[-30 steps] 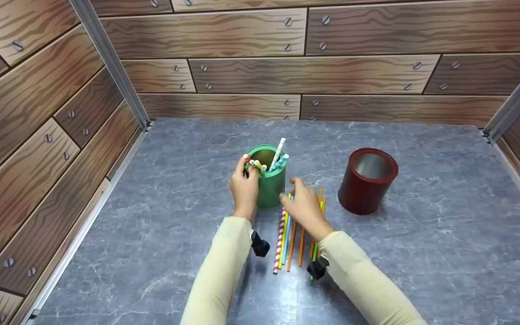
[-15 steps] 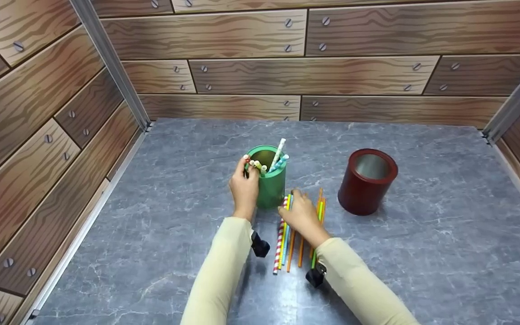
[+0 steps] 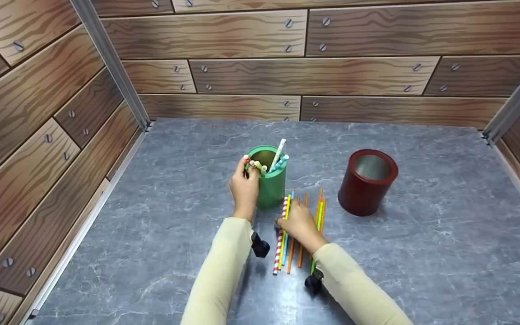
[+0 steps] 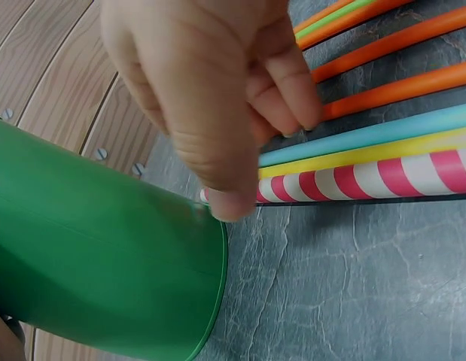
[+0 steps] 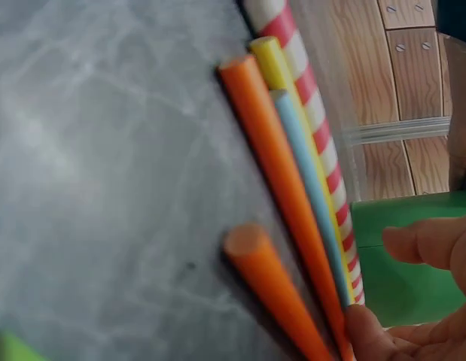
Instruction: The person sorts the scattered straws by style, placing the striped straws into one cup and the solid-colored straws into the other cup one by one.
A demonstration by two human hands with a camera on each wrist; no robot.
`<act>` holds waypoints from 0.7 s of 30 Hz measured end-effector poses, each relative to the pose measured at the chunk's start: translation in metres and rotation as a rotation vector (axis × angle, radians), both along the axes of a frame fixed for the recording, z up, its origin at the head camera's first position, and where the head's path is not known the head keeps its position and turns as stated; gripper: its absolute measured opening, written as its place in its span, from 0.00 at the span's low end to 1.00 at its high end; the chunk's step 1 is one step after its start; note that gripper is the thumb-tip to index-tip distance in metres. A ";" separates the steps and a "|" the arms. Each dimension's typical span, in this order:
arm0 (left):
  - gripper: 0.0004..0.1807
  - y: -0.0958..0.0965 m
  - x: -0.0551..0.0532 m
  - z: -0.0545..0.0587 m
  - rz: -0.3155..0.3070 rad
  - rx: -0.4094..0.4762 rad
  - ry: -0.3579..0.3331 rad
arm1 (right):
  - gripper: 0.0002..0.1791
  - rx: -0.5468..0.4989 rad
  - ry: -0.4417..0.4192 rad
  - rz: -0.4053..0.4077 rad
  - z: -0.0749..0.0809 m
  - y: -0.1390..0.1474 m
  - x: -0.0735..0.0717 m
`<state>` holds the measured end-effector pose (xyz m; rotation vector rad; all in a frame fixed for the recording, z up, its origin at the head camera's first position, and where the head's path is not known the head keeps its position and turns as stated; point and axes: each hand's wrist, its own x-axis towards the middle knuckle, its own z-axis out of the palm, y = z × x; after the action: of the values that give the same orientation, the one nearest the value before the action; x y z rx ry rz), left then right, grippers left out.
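My left hand (image 3: 244, 189) grips the near left side of a green cylindrical cup (image 3: 272, 192), fingers at its rim. Several patterned paper straws (image 3: 278, 153) stand in the cup, some leaning beside those fingers. My right hand (image 3: 299, 221) reaches over a loose row of straws on the table. In the left wrist view its thumb hangs by the end of a red-and-white striped straw (image 4: 360, 180). In the right wrist view a fingertip touches the blue straw (image 5: 312, 188), with the thumb apart. A yellow straw (image 5: 272, 64) and orange straws (image 5: 274, 150) lie alongside.
A dark red cup (image 3: 363, 192) stands to the right, its visible inside bare. Orange and green straws (image 3: 319, 214) lie just right of my right hand. Wood-patterned walls (image 3: 246, 74) bound the grey marbled table (image 3: 440, 253) at the back and sides.
My right hand has come down and toward me, from beside the green cup onto the straws, its fingers drawing closer to them. The left hand and both cups stay put.
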<state>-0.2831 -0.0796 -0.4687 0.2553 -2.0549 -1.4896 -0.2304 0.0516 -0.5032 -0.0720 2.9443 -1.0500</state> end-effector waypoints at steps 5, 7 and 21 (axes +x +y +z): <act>0.18 0.000 0.000 0.000 0.000 0.001 0.003 | 0.34 -0.021 -0.042 -0.015 -0.004 -0.003 -0.001; 0.18 0.000 0.000 0.000 0.003 0.001 0.004 | 0.36 -0.023 -0.050 -0.017 -0.005 -0.004 -0.001; 0.19 -0.001 0.000 0.000 0.008 -0.006 -0.007 | 0.28 0.057 0.074 0.028 -0.009 -0.008 -0.004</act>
<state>-0.2828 -0.0802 -0.4684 0.2660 -2.0617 -1.4794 -0.2340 0.0437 -0.5124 -0.1548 3.0268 -0.9809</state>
